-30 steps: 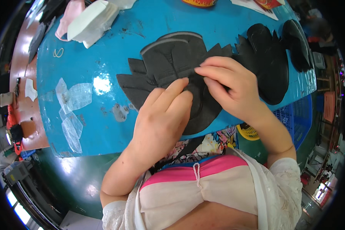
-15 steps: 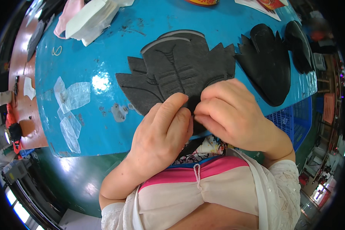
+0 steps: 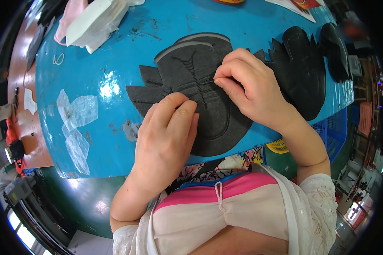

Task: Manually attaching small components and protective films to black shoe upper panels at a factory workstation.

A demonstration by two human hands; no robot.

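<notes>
A dark grey flat cut piece (image 3: 191,63) lies on the blue table in front of me. It looks like a shoe upper, with stitched lines and short cross ridges down its middle and pointed tabs at the sides. Another similar piece shows under its far edge. My left hand (image 3: 164,136) is closed over its near left part, fingertips together at the surface. Over its right side, my right hand (image 3: 251,87) makes a pinch at the cross ridges. Whatever is between either hand's fingertips is too small or hidden to make out.
More black pieces of this kind (image 3: 300,72) lie to the right. Translucent scraps (image 3: 83,108) and a rubber band (image 3: 58,59) are at the left. A white packet (image 3: 95,23) sits at the far left. Below the table's right edge stands a blue crate (image 3: 334,134).
My hands have moved apart and away from the piece's near end, uncovering its rounded near edge. The right hand has gone up and away from me; the left has shifted slightly left.
</notes>
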